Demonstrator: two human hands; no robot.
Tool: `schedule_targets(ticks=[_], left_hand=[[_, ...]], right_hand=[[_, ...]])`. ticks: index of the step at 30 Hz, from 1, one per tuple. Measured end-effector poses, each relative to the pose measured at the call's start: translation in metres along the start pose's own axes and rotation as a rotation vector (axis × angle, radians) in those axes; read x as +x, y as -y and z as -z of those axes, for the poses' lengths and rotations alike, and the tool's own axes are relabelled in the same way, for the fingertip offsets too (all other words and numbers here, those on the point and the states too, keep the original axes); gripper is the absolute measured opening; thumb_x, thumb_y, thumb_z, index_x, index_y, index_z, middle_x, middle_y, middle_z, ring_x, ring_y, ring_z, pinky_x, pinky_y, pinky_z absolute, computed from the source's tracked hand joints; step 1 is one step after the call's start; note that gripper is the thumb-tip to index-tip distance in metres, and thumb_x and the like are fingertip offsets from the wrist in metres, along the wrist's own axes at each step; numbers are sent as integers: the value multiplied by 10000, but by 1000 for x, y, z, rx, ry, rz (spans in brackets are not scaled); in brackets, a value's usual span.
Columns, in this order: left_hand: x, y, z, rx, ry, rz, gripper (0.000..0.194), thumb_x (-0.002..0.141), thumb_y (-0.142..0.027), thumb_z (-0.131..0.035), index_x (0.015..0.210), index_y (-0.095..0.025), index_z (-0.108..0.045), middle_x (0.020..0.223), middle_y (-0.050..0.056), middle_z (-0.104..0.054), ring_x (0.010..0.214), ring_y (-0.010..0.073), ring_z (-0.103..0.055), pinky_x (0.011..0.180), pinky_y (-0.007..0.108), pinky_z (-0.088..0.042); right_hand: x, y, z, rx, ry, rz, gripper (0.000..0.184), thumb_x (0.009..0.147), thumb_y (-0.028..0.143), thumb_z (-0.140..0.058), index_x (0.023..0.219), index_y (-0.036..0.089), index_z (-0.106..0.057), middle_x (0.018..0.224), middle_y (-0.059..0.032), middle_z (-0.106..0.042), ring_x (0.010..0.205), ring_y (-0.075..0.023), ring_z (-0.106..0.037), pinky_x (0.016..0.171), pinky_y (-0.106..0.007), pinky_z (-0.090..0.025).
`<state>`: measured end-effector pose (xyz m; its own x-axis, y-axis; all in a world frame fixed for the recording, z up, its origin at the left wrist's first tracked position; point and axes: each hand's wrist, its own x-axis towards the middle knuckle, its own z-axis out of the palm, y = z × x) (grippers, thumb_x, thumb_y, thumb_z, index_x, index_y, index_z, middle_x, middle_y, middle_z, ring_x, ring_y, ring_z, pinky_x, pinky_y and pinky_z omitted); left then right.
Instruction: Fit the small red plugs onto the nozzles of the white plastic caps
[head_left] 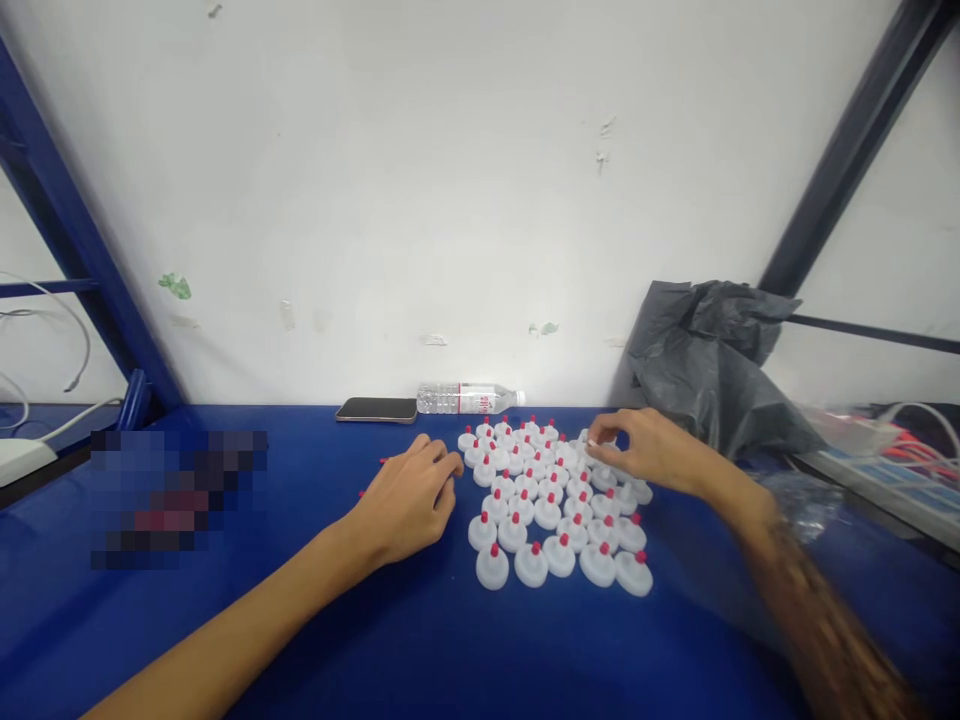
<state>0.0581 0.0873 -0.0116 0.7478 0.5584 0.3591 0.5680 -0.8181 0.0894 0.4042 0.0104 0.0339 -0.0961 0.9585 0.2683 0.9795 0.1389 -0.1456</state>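
Observation:
Many white round nozzle lids (559, 555) stand in a cluster on the blue table, most with a small red tip cap (494, 550) on the spout. At the cluster's back right, my right hand (649, 448) is closed in a pinch on a white nozzle lid (592, 443); no red shows there. Left of the cluster, my left hand (409, 500) is low over the table with its fingers curled in. Whatever its fingertips hold, if anything, is hidden. Small red pieces (361, 494) show beside that hand, partly covered by it.
A dark phone (376, 410) and a clear water bottle (471, 398) lie along the wall. A grey plastic bag (712, 360) slumps at the right, near clear film (810, 505) and a box with orange items (900, 475). Blue frame posts (90, 220) rise at the sides.

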Motion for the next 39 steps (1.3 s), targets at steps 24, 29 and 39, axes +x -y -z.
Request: schedule_targets(ticks=[24,29,39], left_hand=[[-1,-26,-4,-631,-259,23,56,1016,-256,-593,1027,-260,-648,885,-40,-743,676,133,-627,658,274,-475],[-4,-25,-3,-426,-254,-9,109,1034,-307,-556,1099,-253,-624,985,20,-750,835,198,-676,746,332,-490],[-3,-22,0,-585,-70,144,498,1095,-481,-349,671,-229,-419,622,-35,-524,594,159,-482,588,314,-333]], right_hand=[[-1,104,-40,156,-199,469,282,999,430,-674,1264,334,-685,1166,-24,-822,1092,-288,-761,1202,-570,-458],[-1,107,-44,163,-211,493,202,1015,409,-626,1193,364,-709,1042,16,-832,945,-260,-783,1175,-593,-493],[5,89,-30,17,-250,496,237,1031,351,-607,1237,322,-719,1113,-12,-842,981,-240,-781,1160,-549,-463]])
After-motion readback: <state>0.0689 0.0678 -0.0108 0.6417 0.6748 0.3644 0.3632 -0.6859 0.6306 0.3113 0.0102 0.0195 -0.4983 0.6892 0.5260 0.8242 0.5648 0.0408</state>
